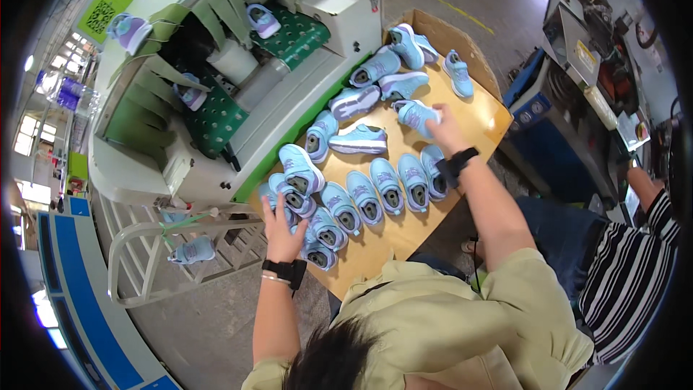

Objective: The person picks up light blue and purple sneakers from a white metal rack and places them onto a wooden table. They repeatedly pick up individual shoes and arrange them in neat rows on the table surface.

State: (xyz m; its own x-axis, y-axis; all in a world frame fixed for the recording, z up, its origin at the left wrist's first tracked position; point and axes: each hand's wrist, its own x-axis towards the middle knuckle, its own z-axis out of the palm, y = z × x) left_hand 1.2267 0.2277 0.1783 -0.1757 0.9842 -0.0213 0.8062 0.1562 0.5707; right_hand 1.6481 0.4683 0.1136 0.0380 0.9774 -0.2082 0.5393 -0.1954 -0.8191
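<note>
My left hand [283,232] rests at the near left end of the shoes, fingers stretched out over a blue sneaker [298,201] in a bunched group. Whether it grips one there is partly hidden. With fingers closed round the toe of another light blue sneaker [414,116], my right hand [447,130] holds it just over the tabletop. Several matching sneakers stand side by side in a row, such as one sneaker [387,186] near the middle. A sneaker on its side [359,139] shows its pale sole edge.
The wooden table [476,117] has a raised cardboard edge [462,43]. Left of it, a machine has green perforated plates [292,40] and hanging flaps [224,11]; a sneaker [262,22] sits on one plate. A metal rack [141,245] stands nearby. A person in a striped shirt [628,274] is at right.
</note>
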